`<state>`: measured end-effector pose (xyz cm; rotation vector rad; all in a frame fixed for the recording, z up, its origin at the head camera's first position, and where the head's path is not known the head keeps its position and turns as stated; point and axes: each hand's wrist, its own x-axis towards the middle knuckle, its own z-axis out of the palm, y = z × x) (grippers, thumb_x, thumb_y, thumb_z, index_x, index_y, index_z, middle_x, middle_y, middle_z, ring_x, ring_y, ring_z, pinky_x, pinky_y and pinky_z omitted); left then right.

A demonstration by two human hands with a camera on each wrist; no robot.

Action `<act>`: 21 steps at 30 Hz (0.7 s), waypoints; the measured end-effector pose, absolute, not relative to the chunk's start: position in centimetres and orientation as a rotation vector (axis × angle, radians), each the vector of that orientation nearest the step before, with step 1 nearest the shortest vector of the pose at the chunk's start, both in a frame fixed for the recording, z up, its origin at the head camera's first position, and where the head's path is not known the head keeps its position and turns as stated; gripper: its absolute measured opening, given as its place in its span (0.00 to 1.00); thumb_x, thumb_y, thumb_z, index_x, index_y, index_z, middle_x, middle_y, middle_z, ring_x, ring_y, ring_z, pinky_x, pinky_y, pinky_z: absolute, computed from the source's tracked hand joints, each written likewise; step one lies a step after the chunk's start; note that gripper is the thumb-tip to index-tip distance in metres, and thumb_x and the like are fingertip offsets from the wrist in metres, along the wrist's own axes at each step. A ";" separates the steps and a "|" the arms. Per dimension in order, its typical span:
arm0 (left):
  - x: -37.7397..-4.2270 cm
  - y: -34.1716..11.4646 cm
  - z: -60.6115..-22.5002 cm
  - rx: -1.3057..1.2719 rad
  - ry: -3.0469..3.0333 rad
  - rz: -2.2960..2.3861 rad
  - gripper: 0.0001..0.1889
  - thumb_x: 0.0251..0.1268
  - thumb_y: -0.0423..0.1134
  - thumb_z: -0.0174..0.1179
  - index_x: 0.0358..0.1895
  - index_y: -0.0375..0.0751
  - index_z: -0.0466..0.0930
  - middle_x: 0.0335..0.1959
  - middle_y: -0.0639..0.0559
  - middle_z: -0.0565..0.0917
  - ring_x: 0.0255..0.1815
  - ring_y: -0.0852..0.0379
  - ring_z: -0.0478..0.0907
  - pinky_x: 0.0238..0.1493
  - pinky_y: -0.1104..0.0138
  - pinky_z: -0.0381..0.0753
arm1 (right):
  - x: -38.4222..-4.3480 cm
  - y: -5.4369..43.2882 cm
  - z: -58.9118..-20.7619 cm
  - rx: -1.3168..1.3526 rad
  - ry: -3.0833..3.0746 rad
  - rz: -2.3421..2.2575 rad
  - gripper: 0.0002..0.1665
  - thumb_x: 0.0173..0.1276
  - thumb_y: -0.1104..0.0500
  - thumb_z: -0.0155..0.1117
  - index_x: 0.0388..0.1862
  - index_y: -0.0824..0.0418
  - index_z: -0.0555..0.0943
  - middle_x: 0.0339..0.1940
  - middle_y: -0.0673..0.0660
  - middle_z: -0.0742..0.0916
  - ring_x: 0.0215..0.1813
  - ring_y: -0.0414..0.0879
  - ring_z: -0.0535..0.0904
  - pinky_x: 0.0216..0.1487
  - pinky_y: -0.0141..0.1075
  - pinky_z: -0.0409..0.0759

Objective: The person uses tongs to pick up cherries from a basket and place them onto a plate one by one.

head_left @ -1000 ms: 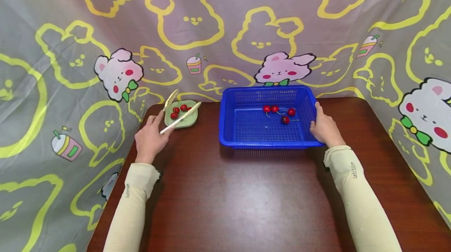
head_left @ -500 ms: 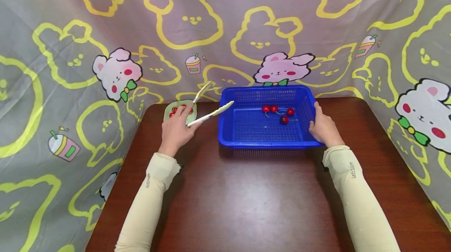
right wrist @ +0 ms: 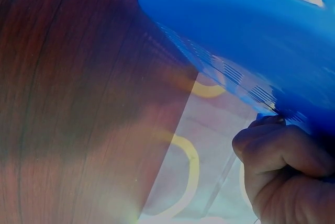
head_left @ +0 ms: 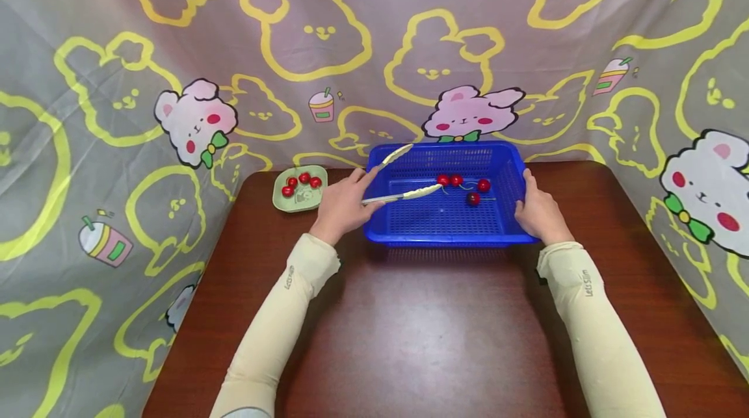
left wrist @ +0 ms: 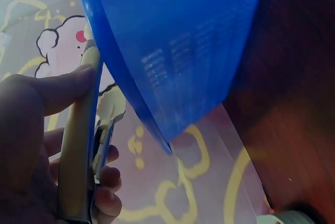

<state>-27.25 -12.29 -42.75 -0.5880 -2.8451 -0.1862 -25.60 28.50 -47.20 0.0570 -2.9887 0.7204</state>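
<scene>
On the left, near the far edge of the glossy red-brown wooden tabletop (head_left: 409,320), a pale green, round-cornered square plate (head_left: 304,196) bears four shiny red cherries (head_left: 305,178). Just right of it comes the person's left hand (head_left: 344,205) — its grip pinching a pair of slim tongs with cream-coloured tips (head_left: 420,192), whose two arms stand apart. Those tips are over a blue rectangular plastic mesh basket (head_left: 433,238), the nearer one close to four red cherries with green stems (head_left: 473,199) in the basket's right half; whether they touch, I cannot tell. Farthest right, the person's right hand (head_left: 543,210) holds the basket's right end — its grip pinching the wall at the rim.
</scene>
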 end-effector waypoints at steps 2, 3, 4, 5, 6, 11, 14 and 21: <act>-27.6 -11.5 -42.7 -0.613 -2.861 -0.150 0.39 0.67 0.65 0.63 0.78 0.56 0.68 0.57 0.50 0.80 0.36 0.50 0.82 0.34 0.56 0.80 | -25.6 28.5 -47.2 0.055 -2.986 0.722 0.45 0.72 0.65 0.50 0.82 0.75 0.44 0.57 0.91 0.74 0.54 0.85 0.75 0.58 0.70 0.71; -27.7 -11.2 -42.7 -0.625 -2.867 -0.133 0.39 0.68 0.66 0.62 0.78 0.56 0.68 0.56 0.50 0.80 0.36 0.50 0.82 0.34 0.56 0.81 | -25.6 28.5 -47.2 0.054 -2.986 0.723 0.45 0.72 0.65 0.50 0.82 0.75 0.44 0.57 0.91 0.74 0.54 0.85 0.75 0.58 0.70 0.71; -27.9 -10.9 -42.6 -0.635 -2.872 -0.118 0.39 0.68 0.66 0.62 0.78 0.56 0.68 0.56 0.50 0.79 0.36 0.50 0.82 0.34 0.56 0.81 | -25.6 28.5 -47.2 0.054 -2.986 0.725 0.45 0.72 0.65 0.50 0.82 0.75 0.44 0.57 0.91 0.74 0.55 0.85 0.75 0.58 0.70 0.71; -28.0 -10.6 -42.6 -0.645 -2.877 -0.099 0.38 0.68 0.66 0.61 0.78 0.56 0.68 0.56 0.50 0.79 0.36 0.51 0.82 0.34 0.56 0.81 | -25.6 28.5 -47.2 0.054 -2.986 0.727 0.46 0.72 0.65 0.50 0.82 0.75 0.44 0.57 0.91 0.74 0.55 0.85 0.75 0.58 0.70 0.71; -28.1 -10.3 -42.5 -0.651 -2.883 -0.088 0.38 0.69 0.65 0.61 0.78 0.56 0.68 0.55 0.51 0.79 0.36 0.52 0.81 0.34 0.56 0.81 | -25.6 28.5 -47.2 0.054 -2.987 0.728 0.46 0.72 0.65 0.50 0.82 0.75 0.44 0.57 0.91 0.74 0.55 0.85 0.75 0.58 0.70 0.71; -28.6 -9.0 -42.1 -0.687 -2.904 -0.021 0.37 0.70 0.66 0.60 0.79 0.58 0.67 0.54 0.53 0.77 0.34 0.54 0.80 0.34 0.56 0.81 | -25.6 28.6 -47.3 0.049 -2.990 0.720 0.46 0.72 0.64 0.51 0.82 0.74 0.44 0.57 0.91 0.74 0.54 0.85 0.75 0.58 0.70 0.72; -29.0 -8.4 -42.0 -0.709 -2.909 0.002 0.36 0.71 0.65 0.59 0.78 0.58 0.67 0.55 0.53 0.77 0.34 0.54 0.80 0.34 0.56 0.81 | -25.6 28.7 -47.3 0.043 -2.992 0.716 0.46 0.72 0.64 0.51 0.82 0.74 0.43 0.57 0.91 0.74 0.54 0.85 0.75 0.58 0.70 0.72; -29.8 -7.3 -41.6 -0.772 -2.954 0.071 0.33 0.73 0.63 0.58 0.76 0.57 0.71 0.64 0.51 0.79 0.49 0.48 0.85 0.43 0.54 0.83 | -25.6 28.5 -47.1 0.043 -3.001 0.721 0.46 0.73 0.64 0.51 0.82 0.74 0.43 0.58 0.91 0.74 0.55 0.84 0.75 0.59 0.70 0.71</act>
